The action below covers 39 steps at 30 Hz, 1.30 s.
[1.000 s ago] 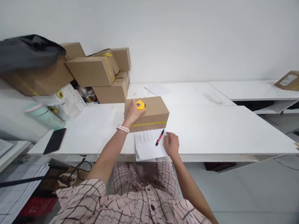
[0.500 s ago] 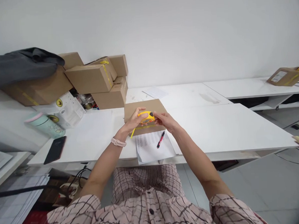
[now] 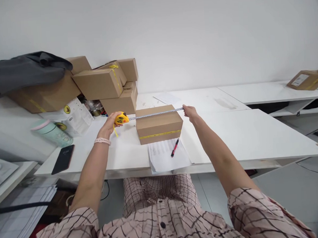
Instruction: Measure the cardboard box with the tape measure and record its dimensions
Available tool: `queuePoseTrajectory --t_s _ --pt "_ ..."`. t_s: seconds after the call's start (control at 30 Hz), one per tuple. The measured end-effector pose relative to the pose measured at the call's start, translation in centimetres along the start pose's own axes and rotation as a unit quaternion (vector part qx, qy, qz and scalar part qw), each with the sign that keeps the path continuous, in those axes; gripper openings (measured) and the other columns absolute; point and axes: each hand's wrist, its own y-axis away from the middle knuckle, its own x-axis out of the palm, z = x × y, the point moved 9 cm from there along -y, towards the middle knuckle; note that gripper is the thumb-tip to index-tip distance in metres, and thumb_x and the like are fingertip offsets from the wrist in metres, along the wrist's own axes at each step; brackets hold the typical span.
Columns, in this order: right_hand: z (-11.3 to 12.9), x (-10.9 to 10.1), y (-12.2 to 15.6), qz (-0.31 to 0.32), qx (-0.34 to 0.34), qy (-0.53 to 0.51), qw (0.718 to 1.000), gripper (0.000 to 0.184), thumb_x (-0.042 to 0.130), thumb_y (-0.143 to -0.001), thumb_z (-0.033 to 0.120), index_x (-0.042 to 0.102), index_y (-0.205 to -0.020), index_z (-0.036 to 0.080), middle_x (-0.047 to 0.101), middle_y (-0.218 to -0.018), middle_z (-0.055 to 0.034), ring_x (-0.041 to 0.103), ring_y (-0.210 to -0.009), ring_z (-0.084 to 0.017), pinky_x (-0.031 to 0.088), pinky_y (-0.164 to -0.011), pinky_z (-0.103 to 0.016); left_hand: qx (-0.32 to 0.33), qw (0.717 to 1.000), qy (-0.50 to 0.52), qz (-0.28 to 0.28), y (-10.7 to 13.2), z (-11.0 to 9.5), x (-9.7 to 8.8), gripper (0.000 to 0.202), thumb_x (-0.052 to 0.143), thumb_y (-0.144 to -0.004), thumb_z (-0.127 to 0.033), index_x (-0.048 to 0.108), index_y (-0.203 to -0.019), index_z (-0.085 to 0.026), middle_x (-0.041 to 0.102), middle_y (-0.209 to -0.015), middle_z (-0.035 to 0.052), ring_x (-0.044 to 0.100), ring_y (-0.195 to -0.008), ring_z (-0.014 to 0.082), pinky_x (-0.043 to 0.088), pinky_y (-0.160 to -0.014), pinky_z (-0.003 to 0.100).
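My left hand (image 3: 111,124) is closed round the yellow case of a tape measure (image 3: 121,118), with a yellow strap dangling below it. The tape blade (image 3: 156,114) is pulled out across the top of a brown cardboard box (image 3: 159,124). At the blade's free end, past the box's right side, my right hand (image 3: 190,112) pinches the tip. Yellow tape runs along the box's front face. Just in front of the box lie printed sheets of paper (image 3: 167,159) with a red and black pen (image 3: 174,148) on top.
Stacked cardboard boxes (image 3: 97,83) stand at the back left, a dark grey bag (image 3: 24,75) over some. A mint bottle (image 3: 53,134) and a phone (image 3: 63,159) are at the white table's (image 3: 243,139) left end. Another taped box (image 3: 303,80) sits far right.
My hands have moved apart, left hand leftward with the tape measure's case and right hand rightward with the blade's end. The blade now stretches over the box, whose top and front are uncovered.
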Motion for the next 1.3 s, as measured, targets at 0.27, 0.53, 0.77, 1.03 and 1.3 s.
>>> queuePoseTrajectory --t_s 0.27,0.53,0.77,1.03,1.3 --pt "-1.7 3.7 0.8 0.045 0.027 0.054 0.997 0.028 0.076 -0.081 0.041 0.058 -0.09 0.021 0.069 -0.096 -0.0063 0.061 -0.08 -0.018 0.049 -0.068 -0.029 -0.002 0.999 -0.019 0.026 -0.4 1.3 0.1 0.038 0.072 -0.074 -0.041 0.063 -0.101 -0.016 0.068 -0.075 0.0019 0.061 -0.055 0.0128 0.046 -0.048 0.022" --pt "-2.5 5.6 1.3 0.101 0.053 0.076 0.991 0.033 0.075 -0.082 0.049 0.064 -0.085 0.018 0.074 -0.108 -0.0146 0.068 -0.093 -0.024 0.054 -0.07 -0.032 0.006 0.999 -0.01 0.048 -1.9 1.3 1.0 0.036 0.073 -0.078 -0.04 0.062 -0.104 -0.016 0.071 -0.084 0.0049 0.064 -0.062 0.0141 0.047 -0.052 0.023" --pt "-2.8 5.5 0.9 0.078 0.048 0.101 0.991 0.036 0.075 -0.083 0.049 0.062 -0.075 0.017 0.071 -0.089 -0.0132 0.065 -0.082 -0.022 0.052 -0.065 -0.032 0.005 0.996 -0.027 0.087 -2.0 1.6 0.9 0.041 0.074 -0.077 -0.045 0.065 -0.104 -0.016 0.073 -0.089 0.0065 0.067 -0.068 0.016 0.052 -0.056 0.025" --pt "0.1 4.6 0.5 0.02 -0.036 0.267 0.963 0.036 0.066 -0.088 0.047 0.054 -0.065 0.021 0.062 -0.069 -0.0055 0.055 -0.068 -0.019 0.042 -0.064 -0.032 0.015 0.994 -0.052 0.093 0.0 -0.5 1.1 0.038 0.075 -0.078 -0.04 0.066 -0.106 -0.016 0.075 -0.093 0.0081 0.068 -0.072 0.016 0.049 -0.057 0.022" --pt "5.2 8.8 0.9 0.037 -0.203 0.191 0.96 0.036 0.047 -0.098 0.05 0.059 -0.078 0.022 0.069 -0.086 -0.0059 0.058 -0.086 -0.021 0.044 -0.081 -0.031 -0.07 0.943 0.068 0.318 17.0 5.8 11.6 0.056 0.082 -0.079 -0.045 0.062 -0.125 -0.022 0.07 -0.115 0.0135 0.073 -0.078 0.0195 0.06 -0.069 0.033"
